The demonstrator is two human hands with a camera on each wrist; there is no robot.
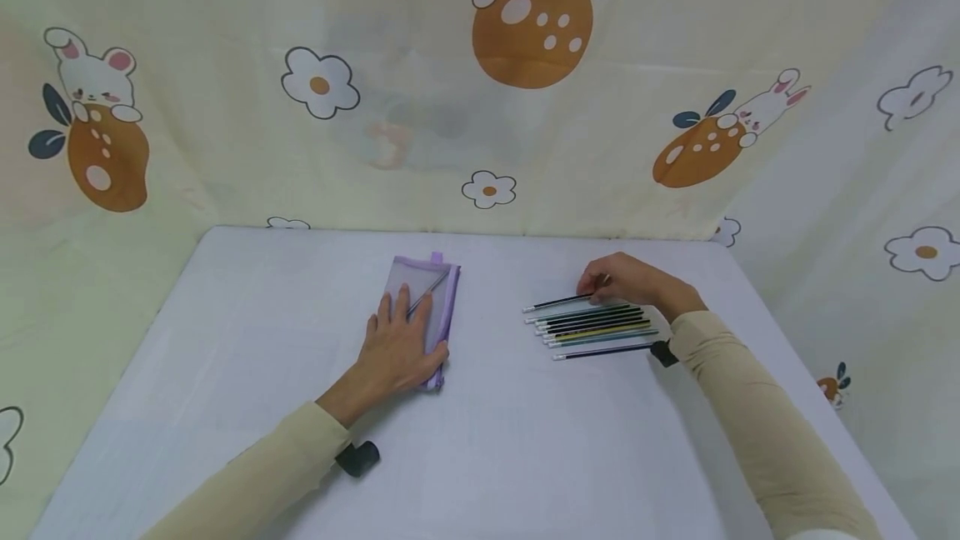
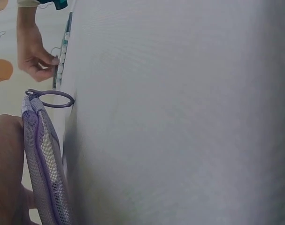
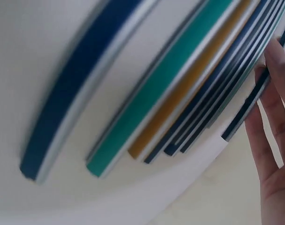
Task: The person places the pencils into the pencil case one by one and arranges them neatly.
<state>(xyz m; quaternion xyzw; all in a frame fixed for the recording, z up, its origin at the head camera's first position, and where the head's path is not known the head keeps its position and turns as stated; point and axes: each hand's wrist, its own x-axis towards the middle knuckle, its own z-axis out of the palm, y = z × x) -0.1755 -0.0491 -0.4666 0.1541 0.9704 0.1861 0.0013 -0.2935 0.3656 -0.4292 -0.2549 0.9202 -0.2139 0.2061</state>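
Observation:
My left hand (image 1: 397, 350) rests with spread fingers on a purple mesh zip pouch (image 1: 451, 298), left of the table's middle. A slim dark pencil (image 1: 437, 283) shows slanting at the pouch, partly covered by the fingers. In the left wrist view the zip edge of the pouch (image 2: 41, 159) has a purple ring (image 2: 57, 99) at its end. On the right, my right hand (image 1: 628, 282) pinches a dark pencil (image 1: 557, 302) at the far side of a row of pencils (image 1: 592, 325). The right wrist view shows fingers and thumb around that dark pencil (image 3: 243, 115).
Green (image 3: 133, 112), yellow (image 3: 180, 98) and dark pencils lie side by side, white eraser ends pointing left. One dark blue pencil (image 1: 603, 352) lies apart on the near side. A patterned curtain (image 1: 405, 157) hangs behind the white table (image 1: 480, 457).

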